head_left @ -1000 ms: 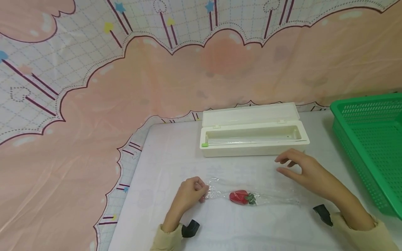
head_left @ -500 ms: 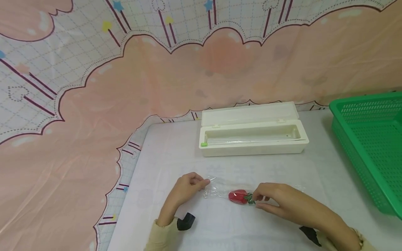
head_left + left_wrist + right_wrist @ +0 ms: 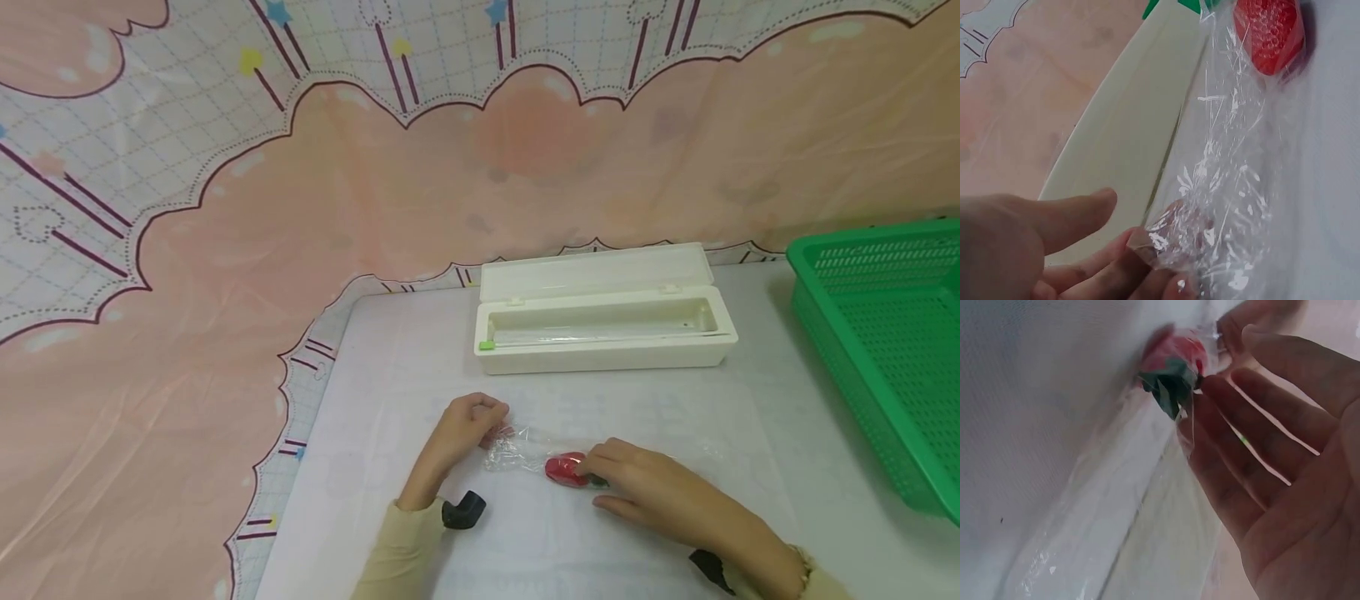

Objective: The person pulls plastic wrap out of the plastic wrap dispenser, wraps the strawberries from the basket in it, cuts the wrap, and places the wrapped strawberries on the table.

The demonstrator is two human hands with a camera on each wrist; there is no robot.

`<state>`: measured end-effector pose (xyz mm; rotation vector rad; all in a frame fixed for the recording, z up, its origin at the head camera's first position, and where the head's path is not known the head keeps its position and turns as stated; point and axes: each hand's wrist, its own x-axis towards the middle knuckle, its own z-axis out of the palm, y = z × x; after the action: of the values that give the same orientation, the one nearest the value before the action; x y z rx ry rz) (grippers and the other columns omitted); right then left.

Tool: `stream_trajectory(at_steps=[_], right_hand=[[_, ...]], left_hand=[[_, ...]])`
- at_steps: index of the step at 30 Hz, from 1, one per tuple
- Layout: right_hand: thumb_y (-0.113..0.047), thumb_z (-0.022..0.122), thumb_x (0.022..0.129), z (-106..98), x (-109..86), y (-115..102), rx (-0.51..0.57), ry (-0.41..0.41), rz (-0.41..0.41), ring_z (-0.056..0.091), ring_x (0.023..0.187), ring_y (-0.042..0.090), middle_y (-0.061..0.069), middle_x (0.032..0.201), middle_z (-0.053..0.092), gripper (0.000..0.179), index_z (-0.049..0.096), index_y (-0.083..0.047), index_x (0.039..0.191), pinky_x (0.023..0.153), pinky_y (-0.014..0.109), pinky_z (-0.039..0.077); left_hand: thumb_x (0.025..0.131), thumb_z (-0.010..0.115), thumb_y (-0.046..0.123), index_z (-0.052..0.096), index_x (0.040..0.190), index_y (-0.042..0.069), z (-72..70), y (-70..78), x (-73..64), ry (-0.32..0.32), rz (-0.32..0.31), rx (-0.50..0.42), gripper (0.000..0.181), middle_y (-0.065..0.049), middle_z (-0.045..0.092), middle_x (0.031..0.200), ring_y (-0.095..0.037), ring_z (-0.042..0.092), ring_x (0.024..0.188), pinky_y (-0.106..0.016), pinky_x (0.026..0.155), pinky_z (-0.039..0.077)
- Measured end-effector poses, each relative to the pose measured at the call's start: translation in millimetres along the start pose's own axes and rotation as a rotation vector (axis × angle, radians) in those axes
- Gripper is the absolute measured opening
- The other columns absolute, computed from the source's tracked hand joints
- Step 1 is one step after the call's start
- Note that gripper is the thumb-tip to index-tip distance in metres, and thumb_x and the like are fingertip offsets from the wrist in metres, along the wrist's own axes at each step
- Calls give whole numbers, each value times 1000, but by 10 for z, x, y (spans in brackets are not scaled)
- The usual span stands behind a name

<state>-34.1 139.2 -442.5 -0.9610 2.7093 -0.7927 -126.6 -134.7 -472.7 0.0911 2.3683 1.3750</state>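
A red strawberry [image 3: 562,469] with green leaves lies wrapped in clear plastic film [image 3: 517,452] on the white table. My left hand [image 3: 465,427] is at the left end of the film. In the left wrist view its thumb stands apart from the fingers, and the crinkled film [image 3: 1229,181] covers some of the fingertips. My right hand [image 3: 645,485] reaches over the strawberry's leafy end and hides part of it. The right wrist view shows its long, extended fingers [image 3: 1222,469] touching the film beside the green leaves [image 3: 1172,387], with the thumb held apart.
Behind the hands stands a long white cling film box [image 3: 600,360] with its lid raised and a small green slider [image 3: 487,345] at the left of its front edge. A green perforated basket [image 3: 832,350] stands on the right. A patterned cloth [image 3: 420,200] hangs behind the table.
My right hand has come from near the box's right front down and left onto the strawberry's leafy end. My left hand has moved slightly up at the film's left end, its thumb parting from the film.
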Motion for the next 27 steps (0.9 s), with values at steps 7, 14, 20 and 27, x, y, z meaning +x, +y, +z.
stream_trajectory(at_steps=[7, 14, 20, 27], right_hand=[[-24, 79, 85, 40, 54, -12, -88, 5, 23, 63, 104, 18, -3, 112, 65, 42, 65, -15, 123, 88, 38, 58], [-27, 81, 82, 88, 113, -21, -132, 31, 33, 57, 87, 8, -5, 102, 61, 43, 66, -15, 121, 77, 28, 57], [-26, 84, 79, 122, 180, -19, -151, 51, 34, 54, 84, 9, -4, 98, 58, 44, 68, -13, 118, 73, 27, 56], [-24, 88, 74, 166, 224, 7, -153, 89, 14, 52, 83, 8, -5, 96, 56, 43, 68, -12, 111, 72, 24, 54]], left_hand=[[89, 70, 8, 67, 107, -1, 20, -9, 42, 47, 72, -81, 20, -13, 75, 95, -8, 65, 71, -20, 64, 53], [90, 68, 1, 69, 115, 3, -4, -29, -14, 46, 208, -120, 26, -13, 69, 122, -17, 69, 72, -17, 62, 50], [94, 63, 0, 71, 117, 7, -2, -89, -47, 68, 357, -76, 26, -5, 66, 132, -23, 68, 97, -19, 75, 53], [96, 61, 1, 70, 124, 10, 6, -158, -73, 111, 425, -88, 31, -2, 67, 130, -20, 60, 123, -26, 98, 52]])
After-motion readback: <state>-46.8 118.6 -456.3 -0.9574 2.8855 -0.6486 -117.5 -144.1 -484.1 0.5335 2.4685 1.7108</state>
